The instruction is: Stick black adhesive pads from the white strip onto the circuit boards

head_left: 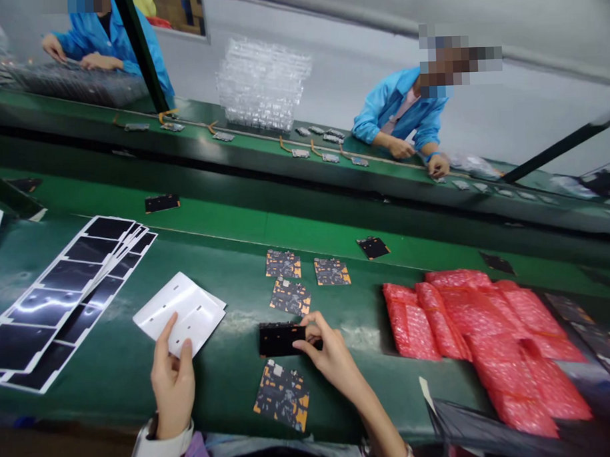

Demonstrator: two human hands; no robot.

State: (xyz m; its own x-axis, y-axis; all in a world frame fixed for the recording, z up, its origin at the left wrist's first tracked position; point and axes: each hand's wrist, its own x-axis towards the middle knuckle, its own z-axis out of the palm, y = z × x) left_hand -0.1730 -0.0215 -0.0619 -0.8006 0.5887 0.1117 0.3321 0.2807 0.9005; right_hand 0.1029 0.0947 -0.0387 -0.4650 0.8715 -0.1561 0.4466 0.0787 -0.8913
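My right hand (334, 357) pinches a black circuit board (281, 340) by its right edge, thumb in front, tilted so that its dark flat face shows. Below it lies a circuit board (281, 396) with orange patches. Several more boards, one of them a patterned board (290, 296), lie just beyond. My left hand (173, 380) rests over the near edge of the white sheets (182, 309), which carry small dark slots. Its index finger and thumb are stretched out and apart on the top sheet. The other left fingers are partly hidden.
White-edged strips of black film panels (62, 290) lie at the left. Red bubble-wrap packs (488, 315) are piled at the right. Black boards, such as a dark board (373, 247), sit on the green belt (315, 231). Two people in blue work across the line.
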